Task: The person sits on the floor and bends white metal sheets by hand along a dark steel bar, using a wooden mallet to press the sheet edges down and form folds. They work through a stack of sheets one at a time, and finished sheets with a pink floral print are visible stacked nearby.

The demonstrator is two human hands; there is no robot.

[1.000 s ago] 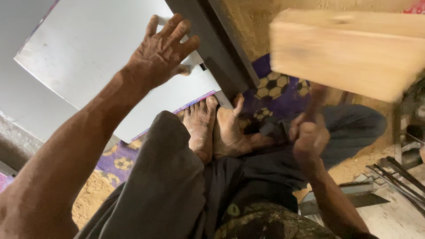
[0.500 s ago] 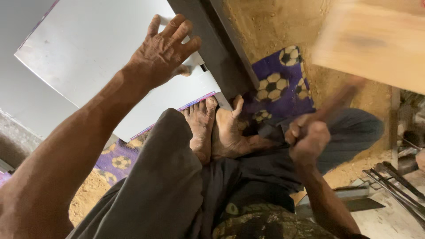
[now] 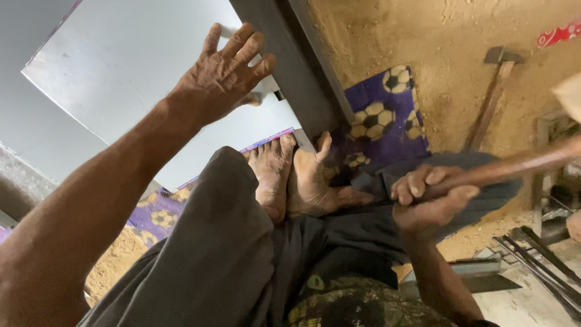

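Your right hand [image 3: 426, 197], fist tight around the wooden handle [image 3: 514, 166], has swung the mallet head almost out of view at the right, while your left hand [image 3: 221, 79] stays spread flat on the white panel [image 3: 121, 72].

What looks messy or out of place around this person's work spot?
Sawdust is spilled over the purple mat and floor. A hammer lies loose in it, apart from both hands. The left hand presses the grey board.
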